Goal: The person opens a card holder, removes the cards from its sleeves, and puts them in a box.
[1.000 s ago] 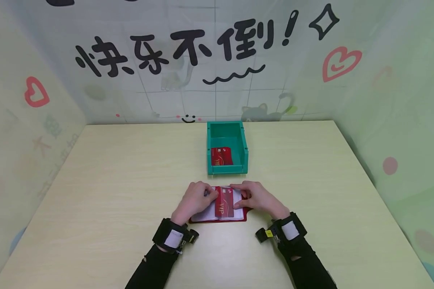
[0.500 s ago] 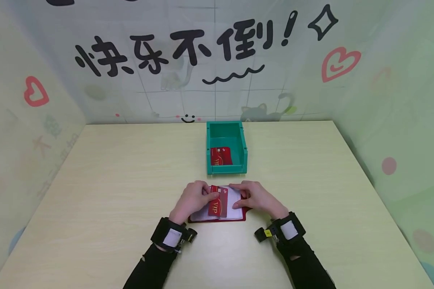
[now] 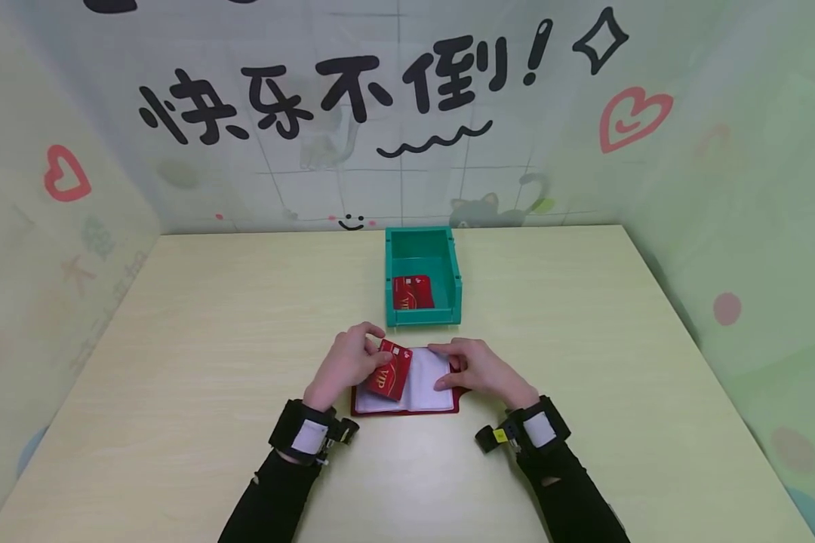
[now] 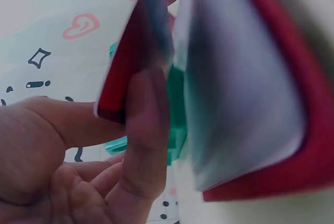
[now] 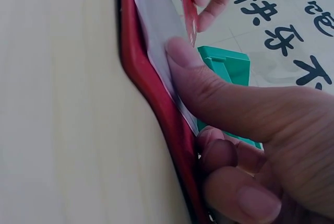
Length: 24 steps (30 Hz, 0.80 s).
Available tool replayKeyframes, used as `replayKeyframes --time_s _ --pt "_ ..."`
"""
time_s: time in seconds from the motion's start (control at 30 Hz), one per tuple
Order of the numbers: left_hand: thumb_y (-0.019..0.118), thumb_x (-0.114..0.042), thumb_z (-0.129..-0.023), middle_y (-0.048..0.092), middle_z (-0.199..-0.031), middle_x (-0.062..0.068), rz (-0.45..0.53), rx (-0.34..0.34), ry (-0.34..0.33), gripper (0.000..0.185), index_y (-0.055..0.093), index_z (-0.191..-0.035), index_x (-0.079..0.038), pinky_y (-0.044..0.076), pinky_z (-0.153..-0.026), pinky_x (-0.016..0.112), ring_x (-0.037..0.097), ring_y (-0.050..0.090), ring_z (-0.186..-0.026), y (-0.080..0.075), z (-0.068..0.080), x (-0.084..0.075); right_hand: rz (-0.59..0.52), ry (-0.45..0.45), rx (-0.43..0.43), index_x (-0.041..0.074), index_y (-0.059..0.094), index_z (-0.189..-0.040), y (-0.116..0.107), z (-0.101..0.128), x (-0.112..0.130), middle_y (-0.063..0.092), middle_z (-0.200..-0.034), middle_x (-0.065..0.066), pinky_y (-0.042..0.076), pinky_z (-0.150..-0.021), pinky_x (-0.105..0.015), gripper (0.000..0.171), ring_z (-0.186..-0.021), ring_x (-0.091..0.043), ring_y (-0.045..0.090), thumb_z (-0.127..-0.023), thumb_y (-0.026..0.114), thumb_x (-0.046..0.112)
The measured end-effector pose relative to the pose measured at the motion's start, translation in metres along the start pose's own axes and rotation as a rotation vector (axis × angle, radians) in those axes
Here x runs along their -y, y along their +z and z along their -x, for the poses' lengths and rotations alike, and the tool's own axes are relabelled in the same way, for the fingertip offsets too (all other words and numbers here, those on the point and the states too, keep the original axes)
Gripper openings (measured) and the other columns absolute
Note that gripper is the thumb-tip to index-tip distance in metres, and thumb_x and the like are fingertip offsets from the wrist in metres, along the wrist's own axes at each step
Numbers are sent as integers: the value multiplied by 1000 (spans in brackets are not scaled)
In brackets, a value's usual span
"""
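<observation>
Card (image 3: 389,370), red with gold "VIP" lettering, is pinched between the thumb and fingers of the left hand (image 3: 345,363) and is held tilted above the left page of the holder (image 3: 441,409), just below the centre of the head frame. In the left wrist view the card (image 4: 136,51) is seen edge-on, gripped at its lower corner by the thumb and forefinger. The holder, a red-covered booklet with pale inner sleeves, is laid open on the surface (image 3: 176,317). The right hand (image 3: 478,368) is rested on the holder's right side; its fingers are extended and pressed flat on the right sleeve, nothing being gripped. In the right wrist view one finger (image 5: 219,88) is seen pressed on the pale sleeve, with the red cover (image 5: 156,109) bowed beneath it.

A green bin (image 3: 456,279) is stood just above the holder in the head frame, near but apart from it. A second red card (image 3: 412,292) is lain flat inside the bin, against its near wall. Black wrist mounts are worn on both arms. A decorated wall with black characters and red hearts fills the upper frame.
</observation>
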<state>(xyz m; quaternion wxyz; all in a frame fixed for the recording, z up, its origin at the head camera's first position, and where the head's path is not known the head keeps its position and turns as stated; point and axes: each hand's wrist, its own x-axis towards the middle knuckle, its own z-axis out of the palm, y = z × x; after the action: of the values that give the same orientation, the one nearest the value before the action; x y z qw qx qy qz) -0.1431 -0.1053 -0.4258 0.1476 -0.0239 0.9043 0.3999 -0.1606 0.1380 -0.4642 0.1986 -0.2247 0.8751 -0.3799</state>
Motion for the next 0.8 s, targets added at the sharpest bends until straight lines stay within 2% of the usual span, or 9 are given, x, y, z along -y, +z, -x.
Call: replayKeyframes --time_s 0.17,0.3,0.47,0.67,0.73,0.8 --pt "69 -13 -95 62 -101 15 -26 18 51 45 52 -137 -6 58 -74 33 25 60 -95 -17 -1 -15 -4 12 -3 10 56 -143 0 0 1 51 -79 -3 37 -59 -21 66 -77 -16 48 -84 82 23" --pt "66 -13 -97 61 -106 17 -34 12 131 44 53 -138 -6 57 -74 33 27 60 -96 -27 -9 -30 3 2 -11 10 57 -143 0 0 -1 51 -79 -2 37 -59 -20 66 -76 -15 48 -84 82 24" --pt "65 -12 -97 60 -114 18 9 -36 232 40 54 -135 -5 57 -76 32 27 62 -92 -30 -27 -43 14 -25 -17 9 58 -142 1 -1 -2 50 -76 -2 36 -59 -21 66 -74 -14 47 -83 83 25" --pt "64 -9 -98 61 -112 19 58 -119 319 42 47 -136 -5 49 -66 25 25 57 -80 -32 -52 -53 6 -8 -12 10 57 -143 1 -1 -1 50 -77 -2 35 -59 -20 66 -74 -15 47 -83 83 24" --pt "62 -7 -98 62 -113 20 55 -129 345 43 44 -137 -5 50 -67 28 26 58 -83 -32 -61 -57 6 1 -12 11 57 -143 1 -2 -1 50 -77 -2 35 -59 -20 66 -75 -15 47 -83 83 23" --pt "61 -6 -99 62 -119 21 28 -129 363 44 43 -139 -6 55 -74 32 28 59 -93 -32 -69 -60 5 12 -11 11 57 -143 2 -2 0 50 -77 -2 35 -59 -20 66 -75 -15 47 -83 83 23"
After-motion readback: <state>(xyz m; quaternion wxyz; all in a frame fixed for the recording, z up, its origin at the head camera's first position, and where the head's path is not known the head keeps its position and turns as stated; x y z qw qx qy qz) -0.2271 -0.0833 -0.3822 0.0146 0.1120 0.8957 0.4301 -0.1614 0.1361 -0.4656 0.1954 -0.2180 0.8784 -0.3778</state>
